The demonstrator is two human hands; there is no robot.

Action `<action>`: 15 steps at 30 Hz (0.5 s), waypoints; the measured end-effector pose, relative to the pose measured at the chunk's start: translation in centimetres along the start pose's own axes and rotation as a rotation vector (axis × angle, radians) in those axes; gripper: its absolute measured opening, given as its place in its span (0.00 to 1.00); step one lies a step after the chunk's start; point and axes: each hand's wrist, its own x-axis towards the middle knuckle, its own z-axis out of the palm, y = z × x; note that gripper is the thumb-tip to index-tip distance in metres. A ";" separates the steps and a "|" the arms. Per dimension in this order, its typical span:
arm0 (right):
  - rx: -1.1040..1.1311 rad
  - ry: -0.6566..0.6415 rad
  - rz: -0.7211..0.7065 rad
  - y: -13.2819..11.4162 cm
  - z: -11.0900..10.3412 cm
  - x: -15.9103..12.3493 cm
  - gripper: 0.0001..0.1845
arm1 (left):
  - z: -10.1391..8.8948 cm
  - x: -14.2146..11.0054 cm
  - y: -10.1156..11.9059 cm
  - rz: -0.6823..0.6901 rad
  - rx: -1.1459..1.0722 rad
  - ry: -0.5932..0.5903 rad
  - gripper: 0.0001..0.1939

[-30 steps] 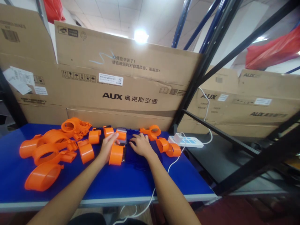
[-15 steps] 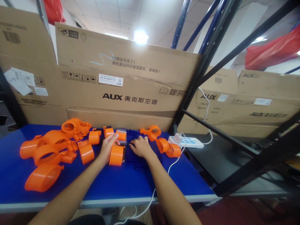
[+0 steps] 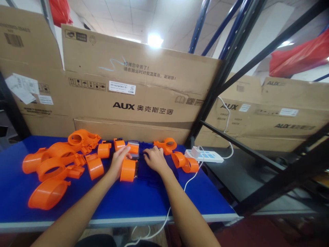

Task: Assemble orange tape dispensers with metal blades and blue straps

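Biggest thing in view is the printed cardboard box (image 3: pixel 144 92), standing right along the back of the blue table (image 3: pixel 123 202). That table spreads across the foreground, and a black metal frame (image 3: pixel 218 85) slants up by its right back corner. Over on the table's left part, there's a cluster of large orange rings (image 3: pixel 52 169), some overlapping, with one ring (image 3: pixel 48 194) tilted nearest the table's front edge. Now to the middle of the table: a low, dark blue pile (image 3: pixel 150 176) sits there, its pieces hard to make out against the blue top. The right hand (image 3: pixel 155 159) is over it, palm down, loosely open with fingers bent and a little spread; whether it grips anything, I cannot tell. Just left of that pile, the left hand (image 3: pixel 120 161) is half curled, fingertips at a small orange piece (image 3: pixel 133 149); I cannot tell how firmly it has hold of it. An orange ring (image 3: pixel 128 170) sits close beside that hand, toward the table's front. At the table's right end lies a white power strip (image 3: pixel 209 156), its white cord (image 3: pixel 189 180) running over the front edge. Toward the table's back, partly behind the small orange piece, comes a little flat case (image 3: pixel 136 156).
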 end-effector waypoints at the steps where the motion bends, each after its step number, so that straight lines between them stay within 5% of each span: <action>1: 0.025 0.036 0.005 0.1 0.0 0.0 0.14 | 0.0 0.0 0.0 0.001 0.001 -0.003 0.24; 9: 0.775 0.522 -0.012 -0.7 0.1 0.6 0.18 | 0.2 -0.2 0.2 0.011 -0.009 -0.014 0.24; 15: 0.819 0.610 -0.108 -1.7 -0.3 0.5 0.09 | 0.2 -0.4 0.0 0.017 -0.003 -0.021 0.25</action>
